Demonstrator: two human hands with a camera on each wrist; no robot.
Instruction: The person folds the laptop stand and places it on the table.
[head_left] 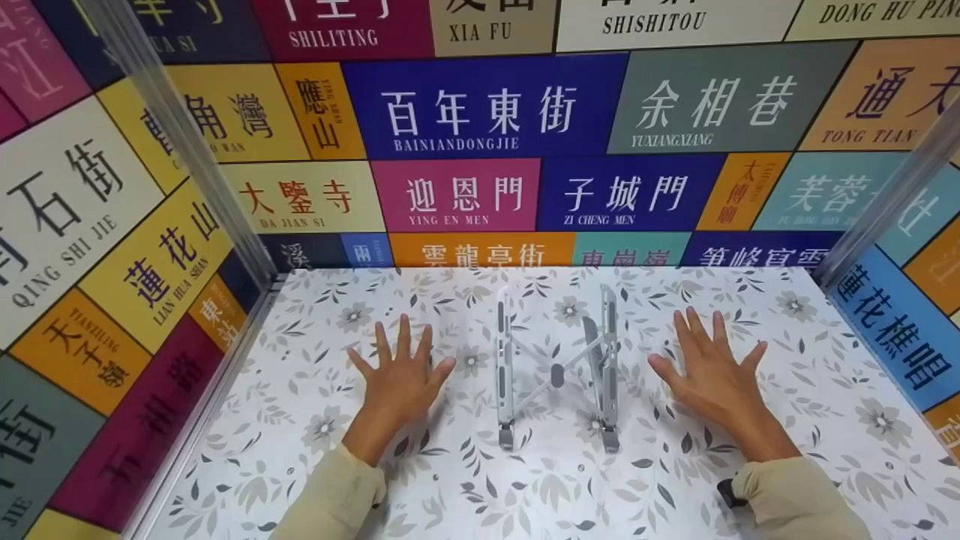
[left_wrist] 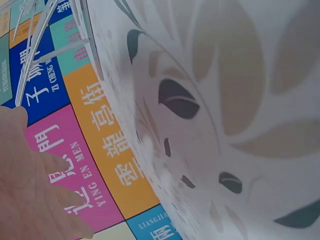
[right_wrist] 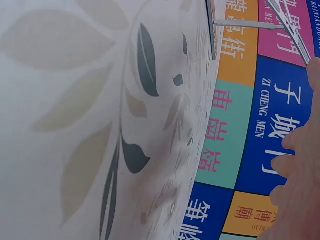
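Observation:
A silver folding laptop stand [head_left: 557, 375] is set on the flower-patterned table, its two long rails joined by crossed bars. To its left, my left hand [head_left: 397, 382] has its fingers spread and holds nothing. My right hand [head_left: 712, 382] is on the other side of the stand, likewise with spread fingers and nothing held. Both hands are apart from the stand. In the left wrist view, part of the stand [left_wrist: 90, 40] shows at the upper left, above the left hand [left_wrist: 35, 185]. The right wrist view has the stand [right_wrist: 245, 24] at the top and the right hand [right_wrist: 300, 185] at the right edge.
The white table [head_left: 442, 480] carries a grey leaf and flower print. Behind it and at both sides rise walls with colourful sign panels [head_left: 487, 112]. Clear strips [head_left: 195, 142] stand at the table's back corners. A dark band [head_left: 731, 493] sits at the right wrist.

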